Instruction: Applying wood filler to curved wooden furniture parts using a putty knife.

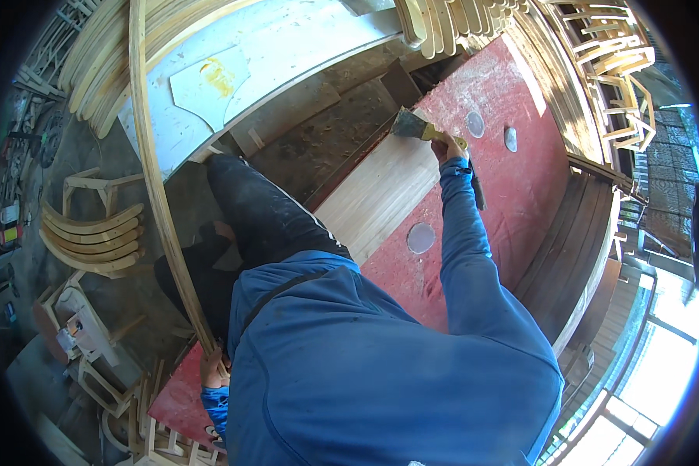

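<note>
My right hand is closed round the yellowish handle of a wide putty knife. Its dark, stained blade points left, over the far end of a pale wooden board. That board lies along the left edge of a red tabletop. At my left side, my left hand grips the near end of a long, narrow wooden strip. The strip slants away past my leg to the top of the view. Beside my right wrist lies a dark tool, partly hidden by the sleeve.
Several round discs lie on the red tabletop. Dark boards are stacked along its right side. Beyond the floor gap stands a white panel with a yellow-smeared sheet. Curved wooden parts and chair frames crowd the left.
</note>
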Available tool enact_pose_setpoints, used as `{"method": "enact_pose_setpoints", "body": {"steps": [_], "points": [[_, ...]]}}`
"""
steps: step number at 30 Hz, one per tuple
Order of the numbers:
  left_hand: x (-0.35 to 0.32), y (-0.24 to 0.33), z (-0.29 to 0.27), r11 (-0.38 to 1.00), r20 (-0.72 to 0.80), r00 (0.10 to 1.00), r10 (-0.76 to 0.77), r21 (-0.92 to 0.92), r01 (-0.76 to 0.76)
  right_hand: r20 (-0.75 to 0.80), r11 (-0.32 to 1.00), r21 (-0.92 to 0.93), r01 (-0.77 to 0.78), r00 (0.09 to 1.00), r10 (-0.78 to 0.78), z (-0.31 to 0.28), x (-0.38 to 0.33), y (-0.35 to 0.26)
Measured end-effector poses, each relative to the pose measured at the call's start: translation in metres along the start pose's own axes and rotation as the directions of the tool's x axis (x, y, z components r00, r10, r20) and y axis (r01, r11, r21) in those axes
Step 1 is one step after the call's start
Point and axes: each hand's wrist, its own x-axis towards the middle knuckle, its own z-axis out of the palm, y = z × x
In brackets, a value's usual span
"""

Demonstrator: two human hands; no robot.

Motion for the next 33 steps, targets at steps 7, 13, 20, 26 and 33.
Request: {"method": "enact_pose_setpoints", "body": {"steps": [7,13,20,26,33], "points": [[0.000,0.004,-0.005,0.993,0.007,1.000,-0.003,0.121,0.002,0.044,0.923,-0.385,0.005,0.999,0.013,-0.017,-0.033,-0.044],[0.014,-0.004,-0.019,0.958,0.044,0.994,0.105,0.265,-0.112,0.190,0.716,-0.674,0.184,0.979,-0.072,0.005,-0.065,-0.102],[0.012,0.010,-0.008,0.953,0.051,0.997,0.050,0.297,-0.063,0.182,0.934,-0.300,0.196,0.972,-0.146,0.047,-0.014,-0.076],[0.000,0.019,0.019,0.992,-0.084,0.996,-0.016,0.123,0.026,0.307,0.689,-0.672,0.271,0.949,-0.074,0.059,-0.003,-0.107],[0.006,0.018,0.008,0.984,-0.061,0.997,-0.038,0.172,0.048,0.776,0.052,-0.467,0.883,0.437,-0.454,0.100,-0.081,-0.071]]}}
